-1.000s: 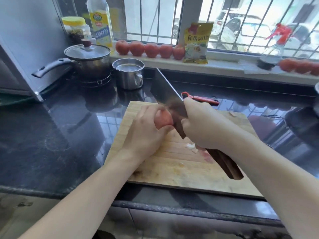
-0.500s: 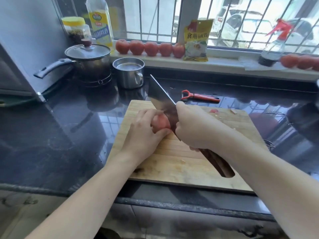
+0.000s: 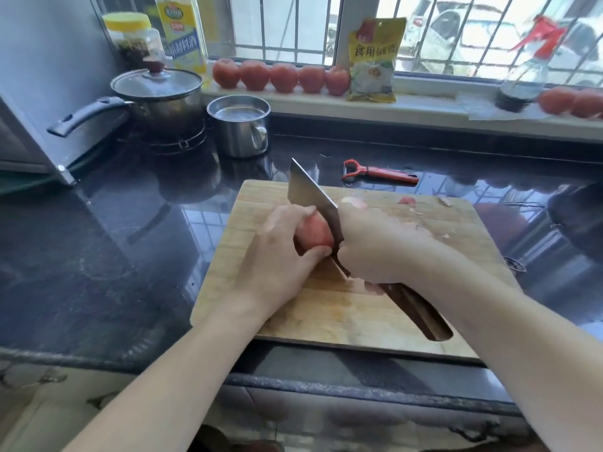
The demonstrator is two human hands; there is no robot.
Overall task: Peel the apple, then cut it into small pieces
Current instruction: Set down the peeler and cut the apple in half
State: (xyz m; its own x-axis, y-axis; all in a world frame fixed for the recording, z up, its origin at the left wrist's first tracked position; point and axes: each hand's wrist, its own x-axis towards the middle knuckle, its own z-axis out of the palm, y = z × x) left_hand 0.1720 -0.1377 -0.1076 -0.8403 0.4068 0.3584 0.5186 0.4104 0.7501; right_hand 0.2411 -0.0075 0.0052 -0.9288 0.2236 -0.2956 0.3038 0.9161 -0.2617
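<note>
I am in the cutting step, or close to it: my left hand point(image 3: 280, 256) curls around the apple point(image 3: 316, 234), holding it down near the middle of the board point(image 3: 359, 308), thumb on the near side and fingers over the far side, while my right hand point(image 3: 378, 246) is wrapped round the cleaver point(image 3: 310, 194) where blade meets handle. The blade stands on edge right against the apple's right side, tip pointing toward the far left corner of the board. The apple still shows pink-red with pale streaks, so I judge the peel is only partly off; I cannot tell how much remains under my fingers. A few scraps lie along the board's far edge, and the peeler point(image 3: 380, 171) lies on the bench just beyond that edge, untouched. The next move, as I see it, calls for pressing the blade straight down through the fruit with my left fingertips tucked back, since they sit very close to the edge. Compared with a second ago, the cleaver has come lower and nearer to me, its tip dropping from near the cup point(image 3: 239, 125) to over the board's far edge, and my grip on both apple and handle is unchanged.
</note>
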